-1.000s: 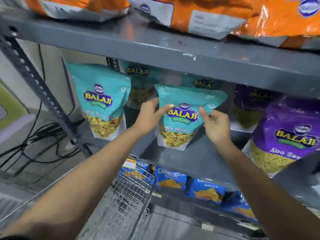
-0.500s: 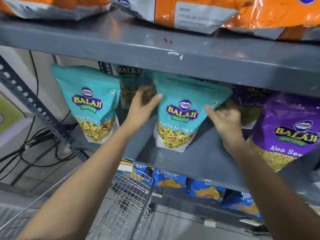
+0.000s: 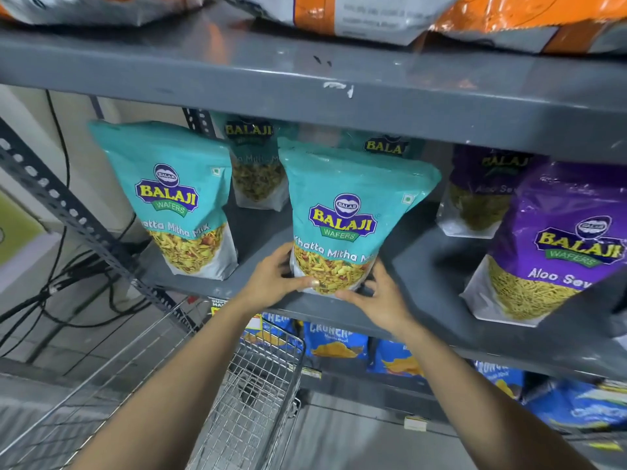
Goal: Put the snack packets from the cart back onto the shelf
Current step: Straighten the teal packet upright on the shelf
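Observation:
A teal Khatta Mitha Mix packet (image 3: 349, 212) stands upright near the front of the grey middle shelf (image 3: 258, 232). My left hand (image 3: 271, 283) grips its lower left corner, thumb across the front. My right hand (image 3: 380, 296) touches its lower right corner with fingers spread. A second teal packet (image 3: 173, 198) stands to the left, and two more teal packets (image 3: 254, 161) stand behind. The wire cart (image 3: 244, 395) sits below, under my arms; what I see of its basket holds no packets.
Purple Aloo Sev packets (image 3: 556, 242) fill the right of the same shelf. Orange bags (image 3: 356, 15) lie on the shelf above. Blue Crunchex packets (image 3: 332, 337) line the shelf below. A perforated steel upright (image 3: 68, 205) and black cables (image 3: 61, 286) are at the left.
Both hands slid down from the packet's top and sides to its bottom corners. The packet now stands on the shelf, nearer its front edge.

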